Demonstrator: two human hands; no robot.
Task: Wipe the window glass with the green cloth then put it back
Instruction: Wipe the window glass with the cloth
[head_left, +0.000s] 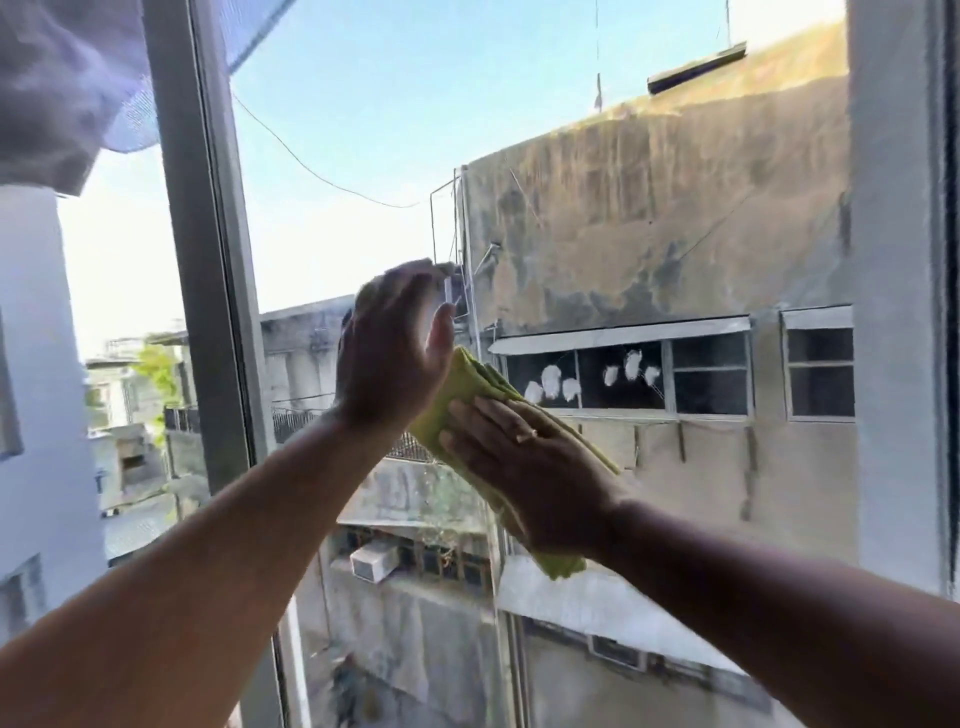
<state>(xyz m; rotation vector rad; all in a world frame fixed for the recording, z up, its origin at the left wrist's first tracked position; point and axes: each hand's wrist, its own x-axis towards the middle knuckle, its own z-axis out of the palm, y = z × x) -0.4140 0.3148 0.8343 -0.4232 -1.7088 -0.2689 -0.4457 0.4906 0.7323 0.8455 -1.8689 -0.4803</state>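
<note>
**Head view: cloth pressed flat to the pane**

Head camera looks out through the window glass (571, 156), with both bare arms raised to it. The right hand (524, 467) lies flat, fingers spread, pressing the folded green cloth (467, 384) against the pane rather than clenching it; the cloth shows above the fingers and again below the heel of the palm. A ring (525, 434) sits on one finger. The left hand (395, 353) is up-left of that grip, open with the thumb out, its edge just beside the cloth's upper corner; whether it touches the glass or the cloth is hard to tell, since motion blurs the fingertips.

Left of the grip, past the left forearm, stands the grey window frame post (208, 260). A piece of grey fabric (62, 83) hangs at the upper left. Behind the glass, right of the grip, rises a stained concrete building (649, 234) with barred windows carrying white blotches (556, 387). An air-conditioner unit (373, 560) sits below the grip.
</note>
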